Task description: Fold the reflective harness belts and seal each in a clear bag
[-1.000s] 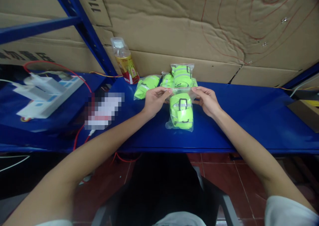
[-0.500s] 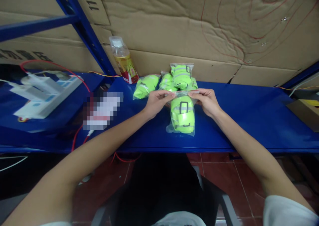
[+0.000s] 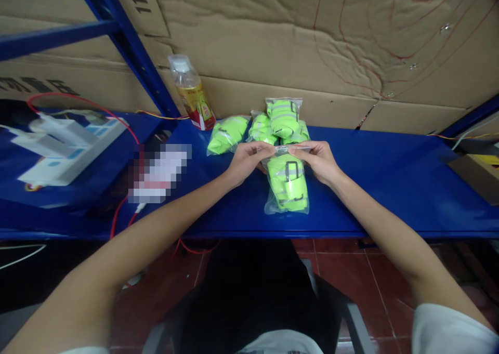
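Observation:
A clear zip bag (image 3: 288, 182) holds a folded neon-yellow reflective strap with grey stripes and a black buckle. My left hand (image 3: 249, 160) pinches the left part of the bag's top edge between thumb and fingers. On the same edge, close to the left thumb, my right hand (image 3: 315, 160) is closed in a pinch. The bag's body hangs towards me over the blue table. Just behind my hands lies a heap of similar bagged yellow straps (image 3: 284, 117). One more bagged strap (image 3: 228, 134) lies to the left of that heap.
A bottle (image 3: 195, 99) with a yellow and red label leans at the back against cardboard (image 3: 241, 91). On the left are a white power strip (image 3: 70, 151), red cables and a blurred-out flat item (image 3: 159, 174). A cardboard box (image 3: 477, 174) stands at the right on the blue table (image 3: 390, 182).
My right hand has slid left along the bag's top edge, nearer to my left thumb. The bag's lower end has swung slightly to the right.

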The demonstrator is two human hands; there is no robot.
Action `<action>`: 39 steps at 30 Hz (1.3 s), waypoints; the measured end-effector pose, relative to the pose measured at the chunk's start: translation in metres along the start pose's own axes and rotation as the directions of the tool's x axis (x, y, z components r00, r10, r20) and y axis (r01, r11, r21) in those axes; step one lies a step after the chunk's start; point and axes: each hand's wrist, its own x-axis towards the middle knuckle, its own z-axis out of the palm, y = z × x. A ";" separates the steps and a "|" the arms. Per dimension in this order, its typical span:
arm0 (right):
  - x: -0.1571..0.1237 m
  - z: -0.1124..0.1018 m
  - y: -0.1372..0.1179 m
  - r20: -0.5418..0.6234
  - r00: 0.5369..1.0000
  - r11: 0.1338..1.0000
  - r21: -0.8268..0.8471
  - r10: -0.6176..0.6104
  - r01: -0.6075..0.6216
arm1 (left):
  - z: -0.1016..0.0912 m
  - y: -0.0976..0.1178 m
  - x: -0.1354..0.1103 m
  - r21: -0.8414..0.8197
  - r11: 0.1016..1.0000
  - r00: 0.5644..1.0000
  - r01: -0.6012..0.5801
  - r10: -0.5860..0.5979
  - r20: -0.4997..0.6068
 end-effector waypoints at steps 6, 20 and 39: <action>0.000 0.000 0.002 0.031 0.999 0.993 -0.114 -0.035 0.039 | -0.001 -0.007 -0.001 0.150 0.977 0.988 -0.151 0.147 0.038; 0.000 0.003 0.006 0.026 0.998 0.999 -0.018 0.048 -0.048 | -0.001 -0.008 0.001 0.110 0.993 0.999 -0.040 0.043 -0.021; -0.001 0.002 0.005 0.030 0.997 0.997 -0.020 0.070 -0.069 | 0.000 -0.011 0.000 0.126 0.985 0.991 -0.122 0.127 -0.035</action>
